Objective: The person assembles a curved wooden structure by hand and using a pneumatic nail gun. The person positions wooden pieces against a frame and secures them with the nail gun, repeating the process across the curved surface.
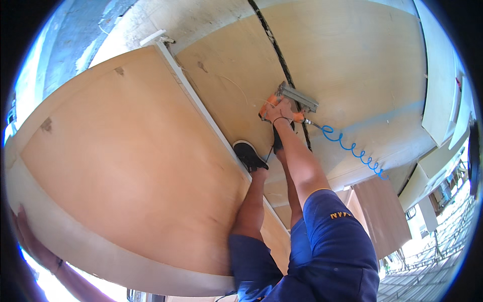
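My right hand (282, 111) is closed round the grip of an orange and grey nail gun (298, 96), held over the floor boards ahead of my feet. A blue coiled air hose (353, 149) runs from its grip to the right. At the far left, my left hand (36, 246) grips the pale outer edge of a large wooden panel (136, 166); some of its fingers are hidden by shadow and the picture's rim. A white strip (201, 108) runs along the panel's right side.
My black shoes (250, 155) stand just right of the white strip, on light plywood sheets (352, 55). A dark gap (274, 43) runs between the sheets. Pale boards (438, 75) lie along the right side, and a brown board (381, 216) sits nearer, at the right.
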A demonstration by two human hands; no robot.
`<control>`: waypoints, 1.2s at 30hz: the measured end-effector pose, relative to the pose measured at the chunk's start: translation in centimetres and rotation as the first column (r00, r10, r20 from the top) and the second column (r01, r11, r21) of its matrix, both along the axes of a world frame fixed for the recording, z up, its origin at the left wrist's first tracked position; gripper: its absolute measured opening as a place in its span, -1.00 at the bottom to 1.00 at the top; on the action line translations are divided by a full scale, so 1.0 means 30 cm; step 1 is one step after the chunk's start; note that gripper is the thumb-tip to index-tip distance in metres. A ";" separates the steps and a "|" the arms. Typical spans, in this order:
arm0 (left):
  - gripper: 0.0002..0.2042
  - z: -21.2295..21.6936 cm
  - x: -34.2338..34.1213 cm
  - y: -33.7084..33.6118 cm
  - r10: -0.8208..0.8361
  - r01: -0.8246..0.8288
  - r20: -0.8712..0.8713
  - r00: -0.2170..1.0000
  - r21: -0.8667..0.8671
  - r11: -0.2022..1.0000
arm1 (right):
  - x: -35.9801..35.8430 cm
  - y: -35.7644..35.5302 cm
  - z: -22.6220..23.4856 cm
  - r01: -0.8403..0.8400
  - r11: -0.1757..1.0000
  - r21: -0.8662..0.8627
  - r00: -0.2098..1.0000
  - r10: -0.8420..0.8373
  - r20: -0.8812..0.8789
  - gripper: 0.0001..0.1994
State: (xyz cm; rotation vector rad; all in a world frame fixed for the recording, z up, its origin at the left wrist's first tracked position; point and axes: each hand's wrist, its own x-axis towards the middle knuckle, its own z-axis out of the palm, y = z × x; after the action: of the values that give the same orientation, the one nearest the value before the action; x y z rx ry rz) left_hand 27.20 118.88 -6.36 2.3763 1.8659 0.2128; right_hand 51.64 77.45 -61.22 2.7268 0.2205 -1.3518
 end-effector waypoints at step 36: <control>-0.47 -0.076 0.206 -0.125 -0.195 0.152 0.202 0.960 0.209 0.966 | -0.624 0.447 1.530 0.304 0.028 0.952 0.875 0.388 -0.290 -0.19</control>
State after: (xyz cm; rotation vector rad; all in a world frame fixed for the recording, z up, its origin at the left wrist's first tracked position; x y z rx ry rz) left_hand 33.38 115.13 -8.65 2.5008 1.5910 0.6395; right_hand 32.92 90.84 -15.32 2.8563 2.1778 -2.5713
